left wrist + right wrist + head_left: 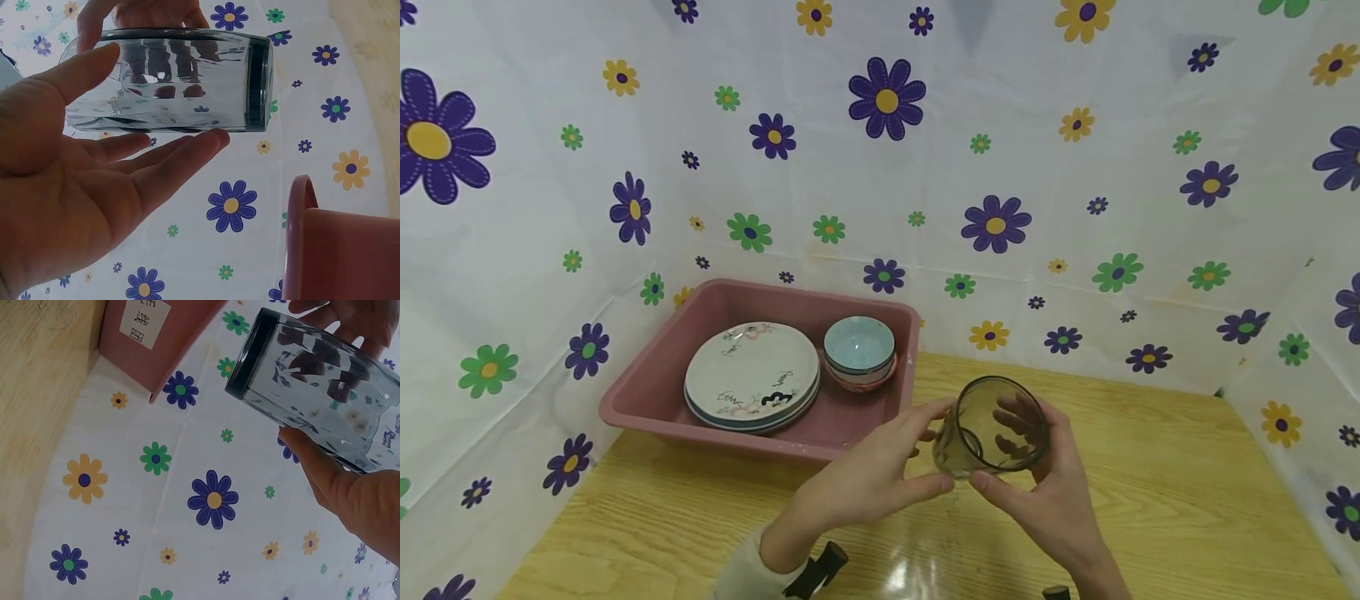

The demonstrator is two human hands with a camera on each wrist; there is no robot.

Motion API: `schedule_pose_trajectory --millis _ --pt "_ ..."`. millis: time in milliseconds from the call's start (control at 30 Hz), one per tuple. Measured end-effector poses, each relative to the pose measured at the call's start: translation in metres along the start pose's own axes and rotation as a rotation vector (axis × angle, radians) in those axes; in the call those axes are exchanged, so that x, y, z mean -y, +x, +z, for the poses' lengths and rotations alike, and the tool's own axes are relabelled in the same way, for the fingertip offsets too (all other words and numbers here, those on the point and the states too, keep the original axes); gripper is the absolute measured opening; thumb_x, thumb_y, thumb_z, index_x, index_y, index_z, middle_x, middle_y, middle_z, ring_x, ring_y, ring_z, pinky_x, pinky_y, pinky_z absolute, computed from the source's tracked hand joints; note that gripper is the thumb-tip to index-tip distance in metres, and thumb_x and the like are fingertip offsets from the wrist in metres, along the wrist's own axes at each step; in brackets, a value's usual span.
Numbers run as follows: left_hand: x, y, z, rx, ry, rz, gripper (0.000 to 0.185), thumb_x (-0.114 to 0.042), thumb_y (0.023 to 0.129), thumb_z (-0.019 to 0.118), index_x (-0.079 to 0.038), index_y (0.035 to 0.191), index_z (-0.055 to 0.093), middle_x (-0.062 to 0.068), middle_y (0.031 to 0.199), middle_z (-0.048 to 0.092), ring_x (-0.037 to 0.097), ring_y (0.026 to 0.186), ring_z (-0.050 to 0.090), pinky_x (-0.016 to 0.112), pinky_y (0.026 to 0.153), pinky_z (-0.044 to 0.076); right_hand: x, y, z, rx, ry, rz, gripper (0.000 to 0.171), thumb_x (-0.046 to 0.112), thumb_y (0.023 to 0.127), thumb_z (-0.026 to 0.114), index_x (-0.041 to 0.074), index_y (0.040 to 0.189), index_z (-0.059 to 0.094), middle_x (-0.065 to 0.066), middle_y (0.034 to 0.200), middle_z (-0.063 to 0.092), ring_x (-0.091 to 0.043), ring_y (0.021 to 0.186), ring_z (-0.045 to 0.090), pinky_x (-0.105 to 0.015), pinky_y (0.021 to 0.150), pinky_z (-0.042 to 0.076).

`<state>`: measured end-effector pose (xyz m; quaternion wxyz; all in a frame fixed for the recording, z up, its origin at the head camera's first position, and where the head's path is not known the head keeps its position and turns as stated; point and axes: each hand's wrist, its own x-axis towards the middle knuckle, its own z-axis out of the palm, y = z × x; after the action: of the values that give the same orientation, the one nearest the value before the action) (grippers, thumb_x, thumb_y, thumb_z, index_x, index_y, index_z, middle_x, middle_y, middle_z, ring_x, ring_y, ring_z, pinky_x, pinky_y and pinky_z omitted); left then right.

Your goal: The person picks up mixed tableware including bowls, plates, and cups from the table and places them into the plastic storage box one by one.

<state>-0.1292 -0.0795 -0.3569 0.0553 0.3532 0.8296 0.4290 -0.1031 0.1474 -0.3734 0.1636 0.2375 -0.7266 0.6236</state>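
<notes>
Both hands hold a smoky, see-through drinking glass [953,450] above the table, right of a pink basin. It is tilted, its mouth facing the head camera. My left hand [865,479] is at the left side of the glass, thumb near the bottom edge and fingers behind. In the left wrist view, the left thumb lies against the glass [187,106] and the other fingers extend along it. My right hand [1056,500] grips the glass from the right, its fingers visible through the wall. The right wrist view shows the right thumb along the glass's side.
The pink basin [655,383] stands at the back left. Inside it are stacked white plates [748,367] with floral decoration and, to their right, stacked bowls [859,346], the top one light blue. Flower-print sheeting [925,175] encloses the wooden table [1172,467] at the back and sides.
</notes>
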Motion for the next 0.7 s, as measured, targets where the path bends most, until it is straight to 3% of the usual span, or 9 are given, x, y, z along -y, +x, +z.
schedule_pose_trajectory --millis 200,400,533,700 --pt "0.0024 -0.0004 -0.0022 0.026 -0.074 -0.002 0.076 -0.039 0.094 0.067 -0.028 0.156 0.024 -0.006 0.156 0.036 0.019 0.132 0.049 0.04 0.103 0.046 -0.0021 -0.001 0.0019 0.015 -0.044 0.013 0.088 -0.017 0.073 0.077 0.003 0.147 0.033 -0.011 0.139 0.049 -0.016 0.126 0.053 -0.025 0.096 0.051" --pt "0.0004 0.0 -0.0031 0.035 -0.112 -0.001 0.077 -0.038 0.094 0.068 -0.027 0.156 0.025 -0.008 0.156 0.034 0.017 0.135 0.046 0.042 0.103 0.046 -0.0025 -0.0016 0.002 0.014 -0.066 0.016 0.09 -0.015 0.072 0.079 0.004 0.147 0.033 -0.01 0.139 0.049 -0.017 0.127 0.053 -0.024 0.097 0.05" --pt "0.0001 0.0009 -0.0025 0.029 -0.117 0.007 0.078 -0.04 0.093 0.068 -0.028 0.156 0.024 -0.007 0.156 0.035 0.018 0.135 0.046 0.04 0.102 0.047 -0.0025 -0.0013 0.0032 0.025 -0.076 0.002 0.089 -0.015 0.072 0.08 0.003 0.147 0.034 -0.011 0.14 0.049 -0.015 0.127 0.051 -0.022 0.097 0.048" --pt "0.0009 0.0034 -0.0002 0.006 -0.095 0.045 0.079 -0.042 0.093 0.067 -0.026 0.157 0.023 0.0 0.153 0.041 0.021 0.133 0.05 0.039 0.103 0.046 -0.0027 -0.0015 0.0048 0.051 -0.126 -0.015 0.089 -0.007 0.072 0.083 0.005 0.147 0.037 -0.015 0.137 0.051 -0.021 0.125 0.053 -0.024 0.094 0.051"
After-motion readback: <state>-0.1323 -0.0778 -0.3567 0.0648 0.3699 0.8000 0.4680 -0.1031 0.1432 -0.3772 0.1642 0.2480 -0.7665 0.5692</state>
